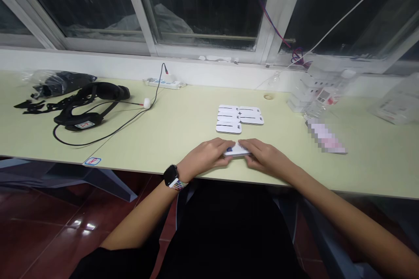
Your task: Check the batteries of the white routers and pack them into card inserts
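Near the front edge of the table, a small stack of white cards (pixel 238 150) with a blue print on its top left part sits between my two hands. My left hand (pixel 209 154) is closed on the stack's left end, thumb and fingers pressed to it, with a watch on that wrist. The right end is gripped by my right hand (pixel 266 157), its fingers bent around the corner. Just beyond lie several white cards (pixel 229 127) in two overlapping columns, each marked with a black line and a letter like W. How many cards the stack holds cannot be told.
At the left lie a black headset (pixel 81 111) with a cable and a dark plastic bag (pixel 63 83). A power strip (pixel 163 83) is by the wall. On the right are a clear bottle (pixel 330 93), white boxes (pixel 299 96), a pinkish leaflet (pixel 327 137) and a translucent jug (pixel 397 100).
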Tool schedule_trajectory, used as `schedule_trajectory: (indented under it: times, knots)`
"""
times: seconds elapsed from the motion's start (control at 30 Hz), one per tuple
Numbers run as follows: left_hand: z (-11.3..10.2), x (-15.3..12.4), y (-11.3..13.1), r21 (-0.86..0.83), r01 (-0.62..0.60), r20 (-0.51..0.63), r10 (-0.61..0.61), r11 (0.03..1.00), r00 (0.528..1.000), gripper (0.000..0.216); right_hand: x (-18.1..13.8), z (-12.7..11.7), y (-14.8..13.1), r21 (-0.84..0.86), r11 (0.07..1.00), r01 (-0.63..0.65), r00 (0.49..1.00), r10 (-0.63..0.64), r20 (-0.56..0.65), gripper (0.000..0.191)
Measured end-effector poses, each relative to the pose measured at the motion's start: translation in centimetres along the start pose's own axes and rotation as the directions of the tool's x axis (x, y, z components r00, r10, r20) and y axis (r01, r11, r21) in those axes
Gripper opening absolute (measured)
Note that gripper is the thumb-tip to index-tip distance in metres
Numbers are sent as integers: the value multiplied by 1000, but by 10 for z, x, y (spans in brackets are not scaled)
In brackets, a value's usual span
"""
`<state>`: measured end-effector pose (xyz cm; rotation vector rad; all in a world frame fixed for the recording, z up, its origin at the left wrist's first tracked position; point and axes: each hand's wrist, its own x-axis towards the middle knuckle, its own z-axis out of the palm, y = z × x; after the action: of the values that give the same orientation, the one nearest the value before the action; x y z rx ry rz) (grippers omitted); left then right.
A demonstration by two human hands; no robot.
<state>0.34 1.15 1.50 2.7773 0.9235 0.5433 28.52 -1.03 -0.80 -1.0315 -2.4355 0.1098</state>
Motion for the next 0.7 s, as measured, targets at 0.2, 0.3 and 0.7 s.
schedule_trajectory:
  times: [0.2, 0.3, 0.7]
  knots:
    - [-3, -4, -4, -58, 32, -51, -35, 998, 998, 33, 1, -2, 2, 223, 973, -63, 994, 81, -72, 37]
    - [-6, -5, -7, -141, 1, -50, -8, 990, 999, 35, 1, -7, 2, 314, 945, -88, 992, 111, -55, 35]
    - [-2, -3, -15, -198, 81, -119, -106, 977, 987, 37, -10, -28, 45, 398, 807, -437, 885, 465, 29, 33]
